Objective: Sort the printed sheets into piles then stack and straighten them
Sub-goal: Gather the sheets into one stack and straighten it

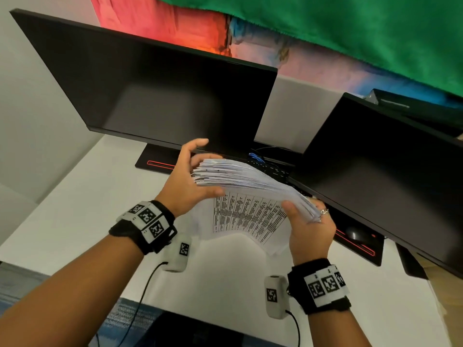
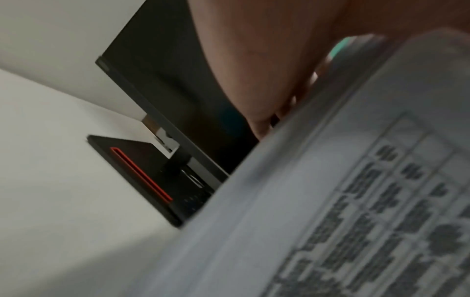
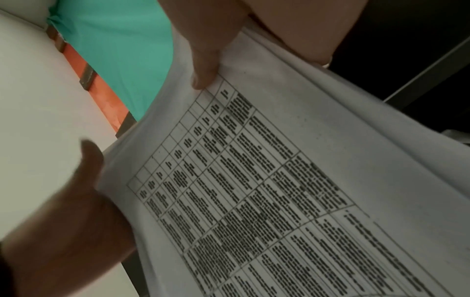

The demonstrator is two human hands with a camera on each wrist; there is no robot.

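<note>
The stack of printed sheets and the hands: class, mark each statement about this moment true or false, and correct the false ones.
1. The stack of printed sheets lies flat on the desk. False: it is held up above the desk.
2. The right hand grips one end of the stack. True.
3. Both monitors show bright pictures. False: their screens are dark.
4. The sheet facing the person carries a printed table. True.
5. The left hand rests on the desk. False: it is at the stack's other end.

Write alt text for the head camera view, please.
Both hands hold a thick stack of white printed sheets above a white desk: the right hand grips one end, the left hand steadies the other. Two dark monitors stand behind.
</note>
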